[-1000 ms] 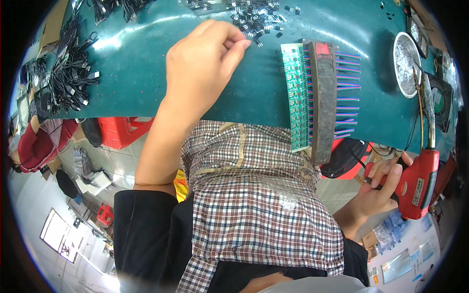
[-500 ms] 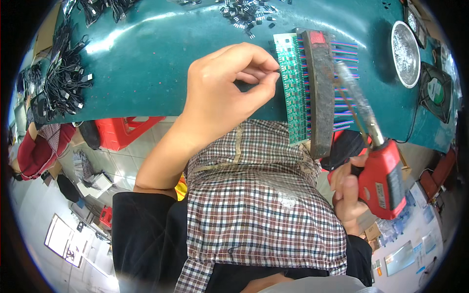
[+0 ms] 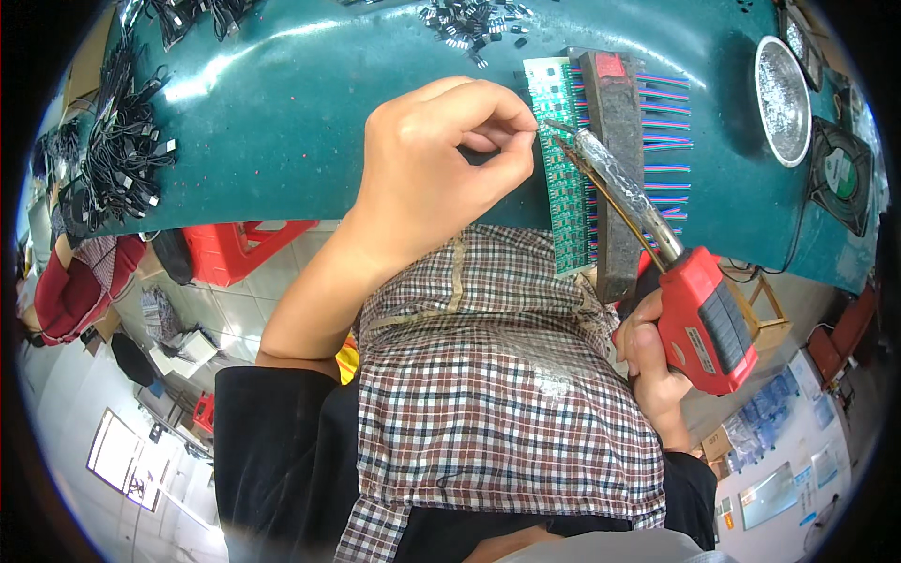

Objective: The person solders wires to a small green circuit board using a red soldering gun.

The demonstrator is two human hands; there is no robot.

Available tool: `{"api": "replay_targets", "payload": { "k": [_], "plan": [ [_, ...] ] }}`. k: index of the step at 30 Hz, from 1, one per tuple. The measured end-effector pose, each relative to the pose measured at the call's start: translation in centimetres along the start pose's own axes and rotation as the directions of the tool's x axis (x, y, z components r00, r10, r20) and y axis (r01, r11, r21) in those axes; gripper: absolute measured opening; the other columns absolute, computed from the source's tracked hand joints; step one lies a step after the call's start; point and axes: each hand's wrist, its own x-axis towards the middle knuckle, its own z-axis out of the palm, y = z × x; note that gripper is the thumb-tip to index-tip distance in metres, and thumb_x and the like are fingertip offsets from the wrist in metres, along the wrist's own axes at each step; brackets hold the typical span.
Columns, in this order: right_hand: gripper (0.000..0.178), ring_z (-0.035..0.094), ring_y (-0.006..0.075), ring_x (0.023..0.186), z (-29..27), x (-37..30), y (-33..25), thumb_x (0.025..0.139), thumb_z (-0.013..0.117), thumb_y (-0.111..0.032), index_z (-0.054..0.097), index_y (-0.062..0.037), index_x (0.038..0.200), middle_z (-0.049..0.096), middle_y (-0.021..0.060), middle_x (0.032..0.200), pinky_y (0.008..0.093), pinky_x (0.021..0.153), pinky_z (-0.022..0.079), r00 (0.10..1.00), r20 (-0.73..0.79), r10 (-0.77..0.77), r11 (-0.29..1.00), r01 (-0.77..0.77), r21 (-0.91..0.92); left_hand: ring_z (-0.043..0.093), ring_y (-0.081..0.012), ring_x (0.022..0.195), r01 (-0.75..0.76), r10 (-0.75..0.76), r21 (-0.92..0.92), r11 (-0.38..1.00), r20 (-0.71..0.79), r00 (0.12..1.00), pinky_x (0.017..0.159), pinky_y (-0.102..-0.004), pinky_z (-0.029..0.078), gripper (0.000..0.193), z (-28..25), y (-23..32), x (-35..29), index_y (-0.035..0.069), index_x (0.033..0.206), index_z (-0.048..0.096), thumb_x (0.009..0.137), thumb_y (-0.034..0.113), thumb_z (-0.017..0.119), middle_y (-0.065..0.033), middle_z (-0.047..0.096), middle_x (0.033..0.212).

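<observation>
1. A green worktop (image 3: pixel 282 141) fills the scene, its far side out of view.
2. A red soldering gun (image 3: pixel 704 324) sits in the grasp of the right hand (image 3: pixel 649 352), which it partly hides; tip contact is unclear.
3. The left hand (image 3: pixel 450 159) pinches thumb to fingertip; anything between is indiscernible.
4. A dark bar (image 3: pixel 615 197) conceals coloured wires' middles.
5. Beside it, a circuit board (image 3: pixel 566 216) overhangs the near edge.
6. Small black parts (image 3: pixel 469 23) lie cropped above.

Cables (image 3: pixel 122 159) at left on the table (image 3: pixel 282 150), circuit board (image 3: pixel 566 202) left of bar (image 3: pixel 615 103), bowl (image 3: pixel 801 141) and fan (image 3: pixel 838 176) right
</observation>
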Motion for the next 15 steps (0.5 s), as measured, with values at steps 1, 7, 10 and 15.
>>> {"api": "replay_targets", "payload": {
  "k": [1,7,10,15],
  "plan": [
    [0.019,0.037,0.0082,0.045,0.06,0.12,-0.04,0.093,0.062,-0.015,0.049,-0.0008,0.098,0.043,0.0009,0.061,0.026,0.045,0.036,1.0,0.018,0.004,1.0,-0.004,0.029,0.07,-0.0117,0.075,-0.004,0.004,0.002,1.0,0.001,1.0,0.067,-0.0226,0.058,0.011,-0.01,-0.06,0.02,-0.001,0.086,0.071,0.076,-0.006,0.072,-0.0063,0.07,0.084],
    [0.018,0.037,0.008,0.045,0.46,0.32,-0.49,0.092,0.062,-0.012,0.047,-0.0025,0.093,0.045,0.0041,0.07,0.0256,0.044,0.035,0.999,0.011,0.033,0.995,-0.034,0.098,0.07,-0.0115,0.074,-0.004,0.005,-0.004,1.0,0.005,1.0,0.066,-0.0221,0.058,0.011,-0.08,-0.09,0.21,-0.002,0.086,0.071,0.076,-0.006,0.072,-0.0064,0.07,0.083],
    [0.017,0.037,0.0078,0.045,0.46,0.28,-0.4,0.092,0.061,-0.012,0.047,-0.0026,0.092,0.046,0.0048,0.072,0.0255,0.043,0.035,0.999,0.019,0.032,0.994,-0.034,0.101,0.07,-0.0113,0.074,-0.002,0.002,0.003,1.0,0.005,1.0,0.066,-0.0219,0.058,0.011,-0.07,-0.08,0.23,-0.002,0.086,0.071,0.076,-0.006,0.072,-0.0065,0.07,0.082],
    [0.017,0.037,0.008,0.044,0.76,0.28,-0.53,0.092,0.061,-0.011,0.047,-0.0026,0.092,0.046,0.0057,0.072,0.0256,0.043,0.034,0.999,0.0,0.051,0.991,-0.051,0.125,0.07,-0.011,0.073,-0.007,0.007,0.024,1.0,0.01,1.0,0.065,-0.0216,0.058,0.011,-0.11,-0.04,0.27,-0.001,0.086,0.071,0.076,-0.005,0.072,-0.0065,0.07,0.082]
  ]
}}
